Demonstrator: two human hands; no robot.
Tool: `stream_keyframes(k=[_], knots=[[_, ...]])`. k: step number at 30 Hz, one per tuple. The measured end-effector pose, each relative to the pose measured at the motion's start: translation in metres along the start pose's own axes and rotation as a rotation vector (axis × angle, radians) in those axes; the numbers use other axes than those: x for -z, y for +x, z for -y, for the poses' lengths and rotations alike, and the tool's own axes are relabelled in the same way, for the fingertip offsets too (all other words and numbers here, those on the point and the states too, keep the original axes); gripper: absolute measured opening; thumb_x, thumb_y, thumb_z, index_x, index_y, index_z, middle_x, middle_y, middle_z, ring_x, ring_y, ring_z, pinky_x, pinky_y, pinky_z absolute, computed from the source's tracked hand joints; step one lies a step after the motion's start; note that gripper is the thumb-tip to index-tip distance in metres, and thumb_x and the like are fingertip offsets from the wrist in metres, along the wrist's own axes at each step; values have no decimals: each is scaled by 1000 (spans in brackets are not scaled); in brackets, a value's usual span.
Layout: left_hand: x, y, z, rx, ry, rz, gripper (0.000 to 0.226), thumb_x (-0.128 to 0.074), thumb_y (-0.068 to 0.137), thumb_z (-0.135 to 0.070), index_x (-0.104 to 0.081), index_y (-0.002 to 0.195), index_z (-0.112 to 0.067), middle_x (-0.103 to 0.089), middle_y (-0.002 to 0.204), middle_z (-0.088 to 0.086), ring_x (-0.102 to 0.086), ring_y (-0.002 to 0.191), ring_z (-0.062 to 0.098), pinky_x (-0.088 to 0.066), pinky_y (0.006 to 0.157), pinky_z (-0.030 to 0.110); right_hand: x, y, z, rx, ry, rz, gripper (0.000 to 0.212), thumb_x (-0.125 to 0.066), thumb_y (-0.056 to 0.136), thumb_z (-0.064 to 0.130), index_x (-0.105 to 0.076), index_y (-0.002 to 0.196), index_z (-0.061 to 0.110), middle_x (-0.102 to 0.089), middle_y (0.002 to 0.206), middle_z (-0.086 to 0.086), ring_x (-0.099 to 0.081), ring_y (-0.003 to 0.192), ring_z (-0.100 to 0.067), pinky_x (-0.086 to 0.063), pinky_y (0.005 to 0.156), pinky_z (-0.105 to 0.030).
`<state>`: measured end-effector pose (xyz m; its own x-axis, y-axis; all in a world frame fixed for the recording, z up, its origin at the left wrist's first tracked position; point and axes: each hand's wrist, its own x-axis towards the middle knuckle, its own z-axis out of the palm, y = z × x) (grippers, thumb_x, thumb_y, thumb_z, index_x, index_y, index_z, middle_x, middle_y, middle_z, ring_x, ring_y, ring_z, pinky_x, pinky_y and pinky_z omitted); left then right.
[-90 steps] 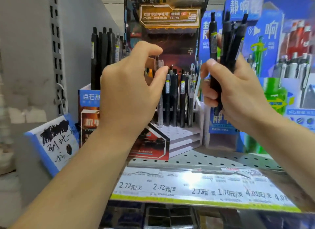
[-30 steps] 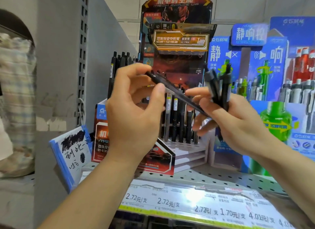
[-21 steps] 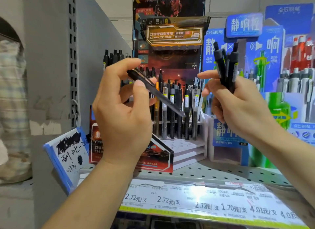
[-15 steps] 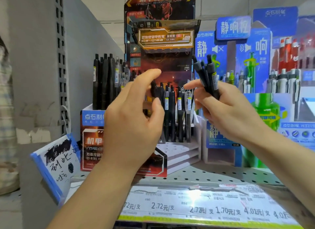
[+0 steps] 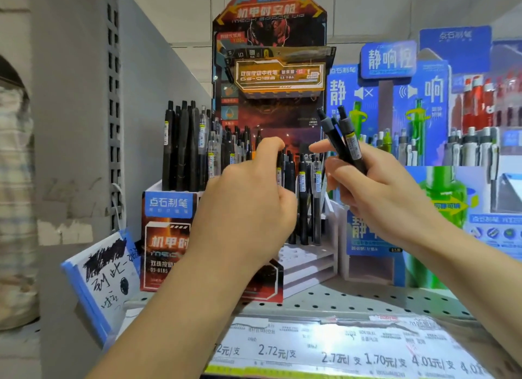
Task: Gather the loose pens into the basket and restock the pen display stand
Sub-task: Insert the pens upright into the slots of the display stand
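Note:
A red-and-black pen display stand [image 5: 269, 45] stands on the shelf, with white stepped tiers [image 5: 308, 263] and several black pens upright in it [image 5: 303, 198]. My left hand [image 5: 248, 206] is in front of the stand and pinches one black pen [image 5: 279, 166] upright among the standing ones. My right hand [image 5: 378, 192] is to the right and grips a bunch of black pens [image 5: 343, 138] that stick up and lean left. No basket is in view.
A box of taller black pens [image 5: 183, 152] stands left of the stand. Blue and green pen displays [image 5: 406, 101] fill the right. A handwritten sign [image 5: 107, 274] leans at the shelf's left front. Price labels [image 5: 324, 347] run along the perforated shelf edge.
My left hand took one pen from the right hand's bunch, turned it upright and moved it down into the stand's row. The right hand held its bunch beside the stand.

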<state>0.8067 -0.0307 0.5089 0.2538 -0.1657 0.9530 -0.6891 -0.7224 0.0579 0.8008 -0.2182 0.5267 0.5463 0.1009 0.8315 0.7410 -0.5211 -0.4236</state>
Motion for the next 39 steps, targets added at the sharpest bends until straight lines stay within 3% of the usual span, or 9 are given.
stream_keyframes(k=[6, 9, 12, 17, 22, 27, 32, 36, 39], knots=[[-8, 8, -5, 15, 189, 168, 46, -44, 91, -36, -38, 133, -19, -44, 65, -4, -46, 59, 26, -41, 57, 36, 0, 1, 1, 4, 36, 20, 33, -48, 85, 52, -62, 110, 36, -52, 75, 2, -41, 52, -5, -30, 55, -22], [-11, 0, -6, 13, 167, 117, 52, -44, 89, -36, -36, 139, -21, -49, 65, -3, -52, 62, 30, -47, 58, 37, 0, 1, 0, 26, 41, 37, 32, -47, 86, 51, -64, 113, 43, -55, 76, 8, -49, 53, -1, -35, 51, -12], [-5, -8, 2, -27, -105, -21, 48, -49, 85, -33, -52, 133, -25, -61, 63, -6, -61, 60, 16, -55, 65, 36, -1, 1, -1, 24, 22, 22, 31, -48, 90, 43, -66, 114, 36, -49, 74, 10, -40, 55, -4, -32, 53, -13], [2, -13, 15, 60, -799, -329, 21, -51, 91, -28, -62, 109, -30, -66, 73, -1, -61, 48, 20, -44, 45, 25, -11, -3, 4, 110, -77, 26, 37, -49, 92, 33, -68, 112, 7, -41, 75, 17, -43, 67, -5, -31, 67, -27], [-2, -15, 9, 21, -650, -363, 18, -60, 93, -34, -59, 111, -33, -68, 82, -8, -67, 62, 22, -55, 53, 39, -14, -13, 7, 204, -146, 192, 40, -49, 96, 31, -58, 100, -8, -42, 80, 7, -42, 66, -10, -33, 64, -30], [-3, -14, 10, 37, -683, -344, 28, -69, 90, -33, -58, 117, -33, -72, 93, -13, -74, 85, 14, -62, 70, 39, -23, -19, 13, 147, -20, 263, 30, -53, 94, 33, -61, 97, 3, -52, 73, 6, -58, 58, -17, -53, 52, -36], [0, -13, 9, 66, -785, -457, 40, -62, 96, -18, -45, 125, -39, -75, 106, -8, -72, 98, 13, -61, 68, 48, -8, -9, 17, 124, 220, -93, 28, -50, 93, 27, -69, 113, 25, -67, 103, 11, -70, 102, -14, -61, 86, -36], [-2, -14, 8, 64, -700, -389, 43, -58, 96, -11, -40, 120, -41, -74, 110, -11, -72, 98, 9, -58, 59, 50, 2, -3, 19, 83, 420, -187, 21, -46, 101, 23, -64, 111, 24, -57, 72, 8, -56, 54, -8, -49, 46, -22], [-6, -15, 9, 23, -555, -327, 33, -63, 95, -13, -46, 114, -34, -72, 110, -18, -72, 93, 2, -58, 58, 39, -1, -3, 16, 50, 334, -69, 25, -48, 96, 27, -59, 117, 35, -44, 66, 9, -38, 49, 0, -32, 43, -13]])
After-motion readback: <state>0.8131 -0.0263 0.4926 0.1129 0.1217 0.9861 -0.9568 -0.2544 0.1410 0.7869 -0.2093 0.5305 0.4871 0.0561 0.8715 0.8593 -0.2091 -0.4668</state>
